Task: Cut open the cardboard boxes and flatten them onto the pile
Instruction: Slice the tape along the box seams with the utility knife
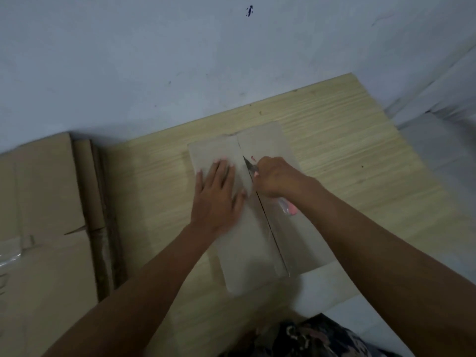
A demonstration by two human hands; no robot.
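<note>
One cardboard box point(260, 215) under flat, spread left hand point(216, 197); right hand point(277, 179) clenched around one pink-handled knife point(251, 164).

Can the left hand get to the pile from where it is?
Probably yes. The left hand lies flat on the box, holding nothing, and the pile lies on its own side across bare wood floor. Nothing stands between, but lifting it would free the box mid-cut by the cutter.

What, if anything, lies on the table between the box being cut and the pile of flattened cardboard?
Nothing visible. Only bare table separates the box from the pile on its left.
</note>
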